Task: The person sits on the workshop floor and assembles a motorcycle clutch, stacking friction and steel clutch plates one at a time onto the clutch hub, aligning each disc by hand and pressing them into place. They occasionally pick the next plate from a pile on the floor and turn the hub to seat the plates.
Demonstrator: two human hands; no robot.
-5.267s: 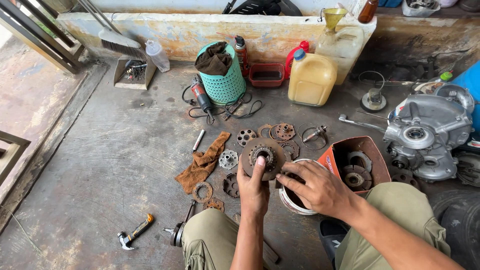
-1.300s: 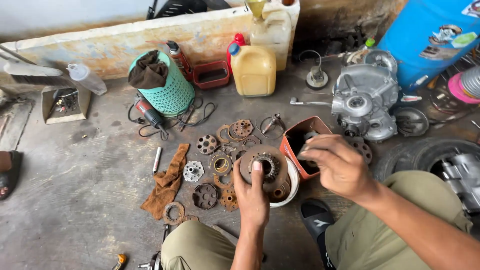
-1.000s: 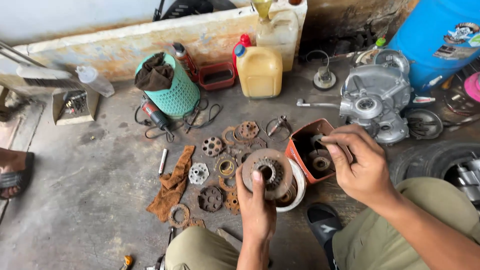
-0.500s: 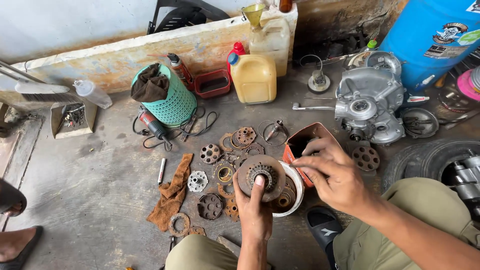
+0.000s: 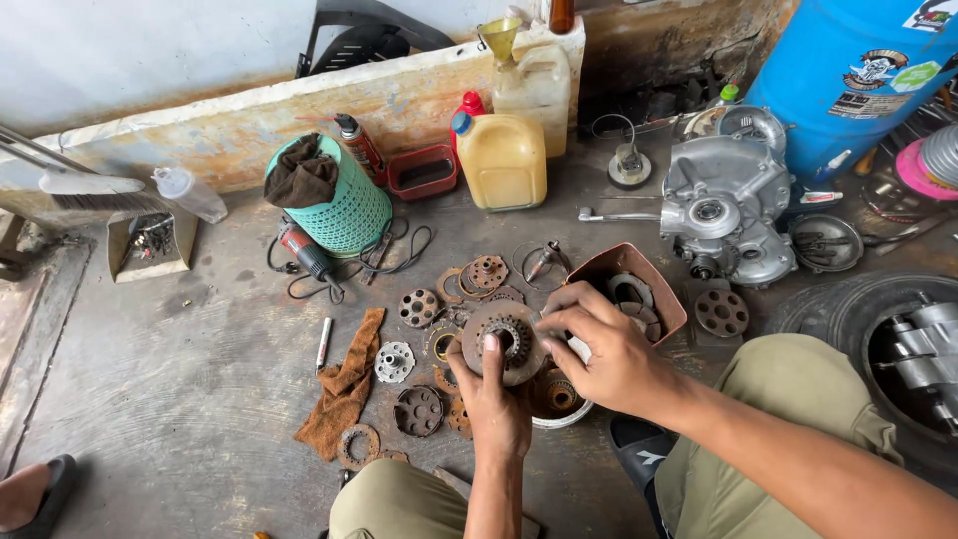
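Hands grip rusty clutch disc (image 5: 507, 341): left hand (image 5: 496, 404) beneath, right hand (image 5: 599, 347) pinching its edge.

white bowl (image 5: 564, 417) mostly hidden, blue drum (image 5: 858, 70) cropped

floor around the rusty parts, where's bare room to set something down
The widest bare concrete floor lies left of the brown rag, below the small box. A narrower strip runs between the yellow jug and the engine case. It is crowded around the rusty disc held by the left hand and right hand.
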